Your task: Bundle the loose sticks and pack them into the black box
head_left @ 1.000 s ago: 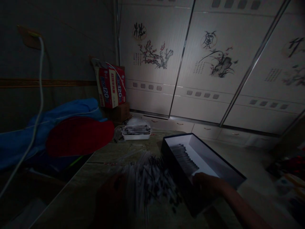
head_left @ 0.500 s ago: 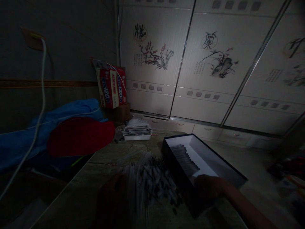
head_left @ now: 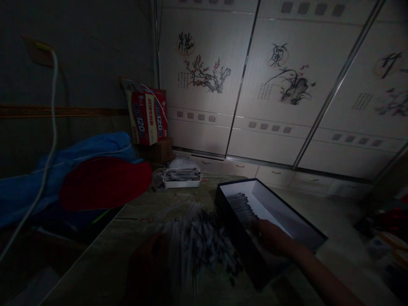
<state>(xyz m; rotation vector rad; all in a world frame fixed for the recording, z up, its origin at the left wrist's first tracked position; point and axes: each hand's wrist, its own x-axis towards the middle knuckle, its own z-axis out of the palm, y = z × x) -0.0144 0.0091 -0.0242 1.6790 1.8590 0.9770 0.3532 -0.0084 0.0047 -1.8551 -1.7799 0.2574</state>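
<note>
The right hand (head_left: 270, 241) has been moved a little up and to the left since half a second ago, deeper into the black box (head_left: 314, 238). It is now laid inside the box at the near end of a row of thin dark sticks (head_left: 241, 207). Whether its fingers are spread or pinched cannot be told in the dark.

The box is open, white inside, and is set on the counter (head_left: 105, 259) at about 3 o'clock from a loose pile of sticks (head_left: 200, 242). The row is packed along the box's left wall; the rest of the white floor is bare.

The left hand (head_left: 148, 272) is seen only as a dark shape at 7 o'clock of the pile, touching its edge. Its fingers cannot be made out.

At 12 o'clock of the pile, well apart, a small white tray (head_left: 181, 182) is filled with more sticks. A red cap (head_left: 105, 182) is laid at 10 o'clock.
</note>
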